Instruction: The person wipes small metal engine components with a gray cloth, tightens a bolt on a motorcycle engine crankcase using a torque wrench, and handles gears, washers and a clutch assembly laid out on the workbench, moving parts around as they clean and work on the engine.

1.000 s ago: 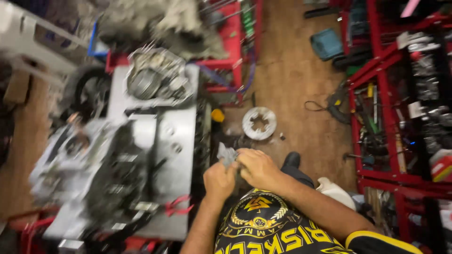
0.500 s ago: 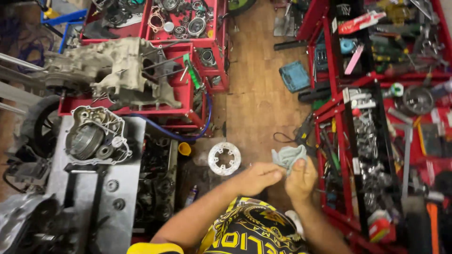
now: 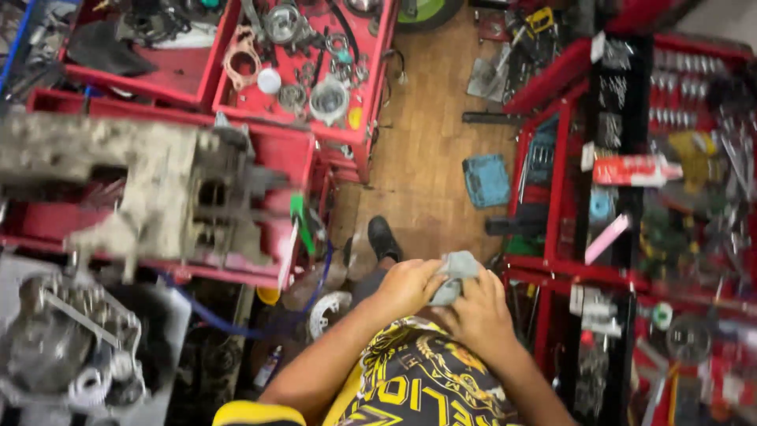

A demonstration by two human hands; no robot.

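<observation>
Over on the far left there's a grimy grey engine case (image 3: 169, 197) sitting on a red cart (image 3: 260, 268), with another metal engine cover (image 3: 71, 347) below it, pretty blurry. Further up, a red tray (image 3: 371, 95) is full of gears and round parts. A blue hose (image 3: 307, 304) loops down past a white ring-shaped part (image 3: 327, 312) on the wooden floor (image 3: 426, 173). In the middle, the left hand (image 3: 406, 285) has its fingers curled around a small grey rag (image 3: 453, 272), and the right hand (image 3: 477, 312) pinches the same rag from the other side, held just above the lap. A black shoe (image 3: 384, 237) pokes out just above the hands. On the right stands a red tool cabinet (image 3: 560, 181) crammed with tools.
</observation>
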